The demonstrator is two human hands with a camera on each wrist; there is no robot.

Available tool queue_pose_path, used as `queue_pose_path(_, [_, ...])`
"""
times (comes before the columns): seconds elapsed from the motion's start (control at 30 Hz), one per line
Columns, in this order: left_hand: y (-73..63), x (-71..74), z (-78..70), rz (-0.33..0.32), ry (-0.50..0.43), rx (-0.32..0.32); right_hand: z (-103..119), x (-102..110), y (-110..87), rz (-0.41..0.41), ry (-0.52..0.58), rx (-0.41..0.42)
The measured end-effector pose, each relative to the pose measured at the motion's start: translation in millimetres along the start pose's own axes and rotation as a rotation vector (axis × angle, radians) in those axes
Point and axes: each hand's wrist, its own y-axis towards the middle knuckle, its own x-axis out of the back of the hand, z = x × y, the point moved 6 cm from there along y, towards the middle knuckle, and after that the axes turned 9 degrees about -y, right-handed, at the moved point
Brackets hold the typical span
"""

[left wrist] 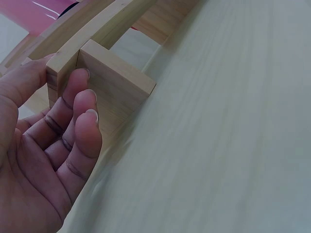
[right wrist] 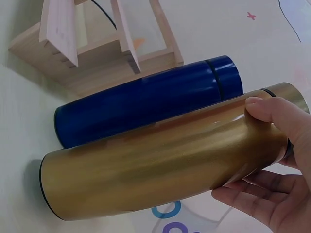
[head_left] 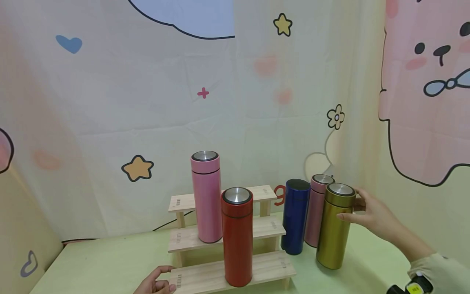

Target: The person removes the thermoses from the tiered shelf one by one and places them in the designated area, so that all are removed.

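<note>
A gold thermos flask [head_left: 333,228] with a steel-topped lid stands upright at the right; my right hand [head_left: 378,216] grips its upper part, thumb on one side and fingers on the other. My left hand [head_left: 156,281] pinches the left end of the lowest step of a three-step wooden display stand [head_left: 198,281], as the left wrist view shows with the thumb above and fingers [left wrist: 87,133] curled below. On that step stands a red thermos [head_left: 238,241]. A tall pink thermos [head_left: 207,204] stands on the middle step.
Close beside the gold thermos, a blue thermos [head_left: 295,216] stands right of the stand. A second pink thermos [head_left: 313,216] is partly hidden behind the gold one. All three are on the pale green tabletop [head_left: 103,261]. A printed cloth [head_left: 165,102] hangs behind.
</note>
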Motion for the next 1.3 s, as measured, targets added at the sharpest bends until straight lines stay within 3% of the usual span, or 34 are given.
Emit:
queue_pose_path(0.83, [0.2,-2.7,-3.6,0.015,-0.008,-0.014,-13,-9,-3.7,-0.021,-0.04,0.012])
queue_pose_path(1.3, [-0.8,-1.8,-1.9,0.016,-0.009,-0.018,-10,-10,-10.5,0.002,0.01,0.043])
